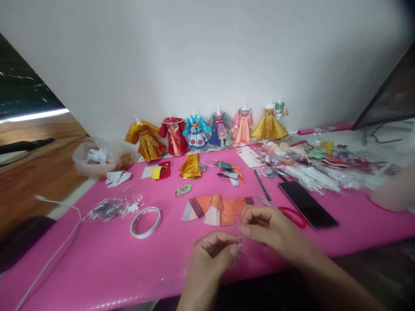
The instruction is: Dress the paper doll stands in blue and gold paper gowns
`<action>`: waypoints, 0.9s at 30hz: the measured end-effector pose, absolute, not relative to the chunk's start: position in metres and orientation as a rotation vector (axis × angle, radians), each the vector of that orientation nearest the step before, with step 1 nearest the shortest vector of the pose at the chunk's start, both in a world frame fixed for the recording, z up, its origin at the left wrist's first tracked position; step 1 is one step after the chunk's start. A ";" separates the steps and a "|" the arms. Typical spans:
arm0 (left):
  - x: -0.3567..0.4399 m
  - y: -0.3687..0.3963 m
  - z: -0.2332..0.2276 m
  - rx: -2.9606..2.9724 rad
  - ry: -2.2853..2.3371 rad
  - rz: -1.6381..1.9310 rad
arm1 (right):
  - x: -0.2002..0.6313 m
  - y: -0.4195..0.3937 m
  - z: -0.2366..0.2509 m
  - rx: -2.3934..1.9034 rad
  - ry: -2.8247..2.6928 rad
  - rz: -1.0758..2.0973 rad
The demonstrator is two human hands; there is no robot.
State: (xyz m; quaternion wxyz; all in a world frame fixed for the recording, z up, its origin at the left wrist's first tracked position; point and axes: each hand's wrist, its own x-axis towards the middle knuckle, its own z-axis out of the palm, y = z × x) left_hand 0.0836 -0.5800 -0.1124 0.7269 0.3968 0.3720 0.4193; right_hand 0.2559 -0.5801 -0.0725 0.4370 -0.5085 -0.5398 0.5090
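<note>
My left hand and my right hand meet low in the middle, over the pink table. Both pinch a tiny silvery piece between their fingertips; what it is stays too small to tell. Just beyond my hands lies a folded orange paper garment with purple cuffs. Red-handled scissors sit to the right of it, partly hidden by my right hand.
A tape roll lies at the left, a black phone at the right. Several paper dresses stand in a row along the white wall. Packets and paper scraps pile up at the back right. Another person's arm rests at the right edge.
</note>
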 end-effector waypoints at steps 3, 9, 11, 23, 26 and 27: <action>0.083 -0.580 -0.112 0.888 0.820 0.921 | 0.255 -0.579 -0.072 -1.273 -1.334 1.272; 0.082 -0.580 -0.110 0.991 0.793 0.955 | 0.255 -0.576 -0.073 -1.284 -1.342 1.254; 0.081 -0.580 -0.110 1.020 0.797 0.959 | 0.254 -0.576 -0.073 -1.285 -1.343 1.245; 0.080 -0.579 -0.108 1.399 0.895 1.167 | 0.258 -0.586 -0.089 -0.903 -1.610 0.962; 0.079 -0.580 -0.110 1.670 0.791 1.357 | 0.259 -0.595 -0.087 -0.773 -1.855 0.548; 0.078 -0.580 -0.110 1.766 0.738 1.408 | 0.258 -0.597 -0.086 -0.739 -1.938 0.392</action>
